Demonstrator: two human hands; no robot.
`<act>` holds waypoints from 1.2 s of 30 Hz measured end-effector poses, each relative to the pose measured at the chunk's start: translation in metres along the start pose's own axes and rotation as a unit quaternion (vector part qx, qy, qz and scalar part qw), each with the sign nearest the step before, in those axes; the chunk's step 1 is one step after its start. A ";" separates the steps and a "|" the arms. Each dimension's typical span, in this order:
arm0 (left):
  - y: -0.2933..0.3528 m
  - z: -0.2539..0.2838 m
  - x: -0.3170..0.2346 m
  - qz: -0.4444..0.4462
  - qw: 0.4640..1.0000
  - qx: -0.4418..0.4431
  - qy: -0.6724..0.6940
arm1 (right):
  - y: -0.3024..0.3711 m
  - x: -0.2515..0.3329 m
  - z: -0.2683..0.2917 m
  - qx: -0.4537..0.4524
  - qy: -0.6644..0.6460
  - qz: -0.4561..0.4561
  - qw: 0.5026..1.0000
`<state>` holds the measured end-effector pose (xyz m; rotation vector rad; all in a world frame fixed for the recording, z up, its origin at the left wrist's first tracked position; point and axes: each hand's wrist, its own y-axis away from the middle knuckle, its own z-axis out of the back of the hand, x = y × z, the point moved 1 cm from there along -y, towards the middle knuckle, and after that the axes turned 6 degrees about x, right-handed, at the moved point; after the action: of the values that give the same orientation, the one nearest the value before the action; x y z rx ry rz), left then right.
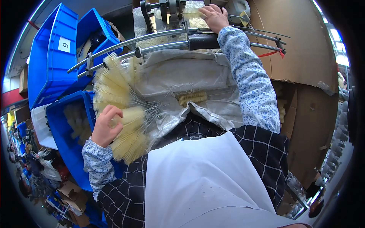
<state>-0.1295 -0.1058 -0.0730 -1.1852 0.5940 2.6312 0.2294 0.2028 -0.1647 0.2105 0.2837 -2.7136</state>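
Observation:
My right hand point(215, 18) reaches far forward to the machine point(171, 13), its fingers closed on the bristles of a pale yellow wire-handled brush point(191, 13). At the left, my left hand point(108, 127) has curled fingers, thumb and forefinger bent into a loop around the bristle end of another brush point(133, 114). That brush belongs to a fanned pile of pale yellow brushes point(110, 89), whose twisted wire handles point(152, 110) point inward and end in small loops. One more brush point(192, 98) lies across the whitish sheet point(186, 72) in front of me.
Two metal rails point(159, 34) cross in front of the machine. Blue bins point(53, 60) stand at the left; a lower blue bin point(68, 152) holds more brushes. Large cardboard point(304, 45) walls the right side. A red strip point(272, 54) hangs at the rail's right end.

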 end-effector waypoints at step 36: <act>0.011 0.036 -0.011 -0.129 0.955 -0.210 0.167 | 0.015 0.064 0.016 -0.031 -0.137 -0.126 0.982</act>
<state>-0.1500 -0.1007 -0.0399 -1.7162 -0.0900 2.4119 0.1757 0.1615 -0.1633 -0.2312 0.3319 -2.9301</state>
